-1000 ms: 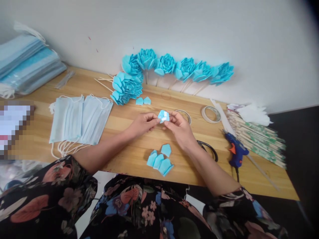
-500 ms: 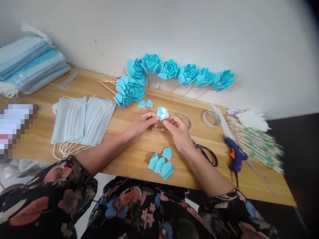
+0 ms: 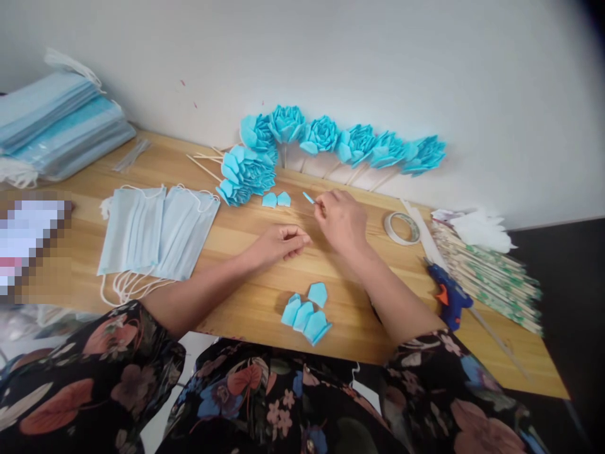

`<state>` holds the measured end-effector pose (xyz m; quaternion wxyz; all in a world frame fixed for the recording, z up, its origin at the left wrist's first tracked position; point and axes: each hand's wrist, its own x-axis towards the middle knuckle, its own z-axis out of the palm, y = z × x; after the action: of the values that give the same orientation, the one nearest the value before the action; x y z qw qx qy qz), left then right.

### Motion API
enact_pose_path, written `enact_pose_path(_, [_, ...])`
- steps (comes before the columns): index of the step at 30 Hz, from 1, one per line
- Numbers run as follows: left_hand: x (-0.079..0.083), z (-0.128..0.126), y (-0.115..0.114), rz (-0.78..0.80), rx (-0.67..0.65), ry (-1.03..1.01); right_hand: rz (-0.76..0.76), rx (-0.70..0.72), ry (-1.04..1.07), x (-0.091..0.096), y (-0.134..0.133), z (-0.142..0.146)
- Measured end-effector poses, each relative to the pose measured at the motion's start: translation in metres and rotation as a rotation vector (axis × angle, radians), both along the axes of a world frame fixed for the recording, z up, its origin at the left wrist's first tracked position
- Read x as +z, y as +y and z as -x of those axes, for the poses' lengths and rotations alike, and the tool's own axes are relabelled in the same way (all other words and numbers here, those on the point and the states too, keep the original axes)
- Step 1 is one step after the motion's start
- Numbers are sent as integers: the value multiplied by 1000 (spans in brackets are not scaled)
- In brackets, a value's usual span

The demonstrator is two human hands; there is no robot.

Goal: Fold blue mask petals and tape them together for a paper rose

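Observation:
My right hand [image 3: 341,217] pinches a small blue folded petal [image 3: 308,197], seen nearly edge-on, above the table's far side. Two similar blue petals [image 3: 276,200] lie just left of it. Lower and to the left, my left hand [image 3: 280,243] is closed, thumb against curled fingers, and nothing shows in it. Between my forearms and closer to me rest several more blue petals [image 3: 305,318], partly overlapping, with a single one [image 3: 317,294] beside them. My right hand and forearm cover the spot where the scissors and one tape roll lay.
Blue flowers on sticks [image 3: 322,134] line the wall. Flat face masks [image 3: 158,232] lie at left, with packed masks [image 3: 57,126] behind. At right are a tape roll [image 3: 401,228], a blue glue gun [image 3: 449,296] and a bundle of wrapped sticks [image 3: 491,277].
Both hands held the petal before. My left hand has let go and drawn slightly down, while my right hand has carried the petal up and away from it, turning it edge-on.

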<state>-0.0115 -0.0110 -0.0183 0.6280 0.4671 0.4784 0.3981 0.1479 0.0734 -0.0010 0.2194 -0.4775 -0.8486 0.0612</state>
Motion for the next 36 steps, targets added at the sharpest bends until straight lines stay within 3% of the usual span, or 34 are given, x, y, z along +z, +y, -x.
enact_pose_path(2, [3, 0, 0, -6, -35, 27, -46, 8, -249, -1, 9, 8])
enact_pose_path(4, [4, 0, 0, -8, -57, 39, -37, 9, -367, -3, 13, 17])
enact_pose_path(10, [5, 0, 0, 6, -75, 76, 34, 36, -409, -6, 11, 27])
enact_pose_path(16, [3, 1, -1, -10, -88, 92, 169, 7, -179, -7, 14, 8])
enact_pose_path(20, [0, 1, 0, -18, -89, 89, 169, 79, 37, -16, 32, 0])
enact_pose_path(26, [-4, 0, 1, -27, -87, 83, 253, 148, 138, -37, 55, 6])
enact_pose_path(32, [-1, 12, 6, -59, -94, 111, 318, 232, 233, -38, 53, 13])
enact_pose_path(34, [2, 25, 11, -138, -7, 241, 289, 246, 244, -38, 52, 16])
enact_pose_path(36, [4, 39, 16, -273, 181, 431, 246, 283, 232, -39, 53, 19])
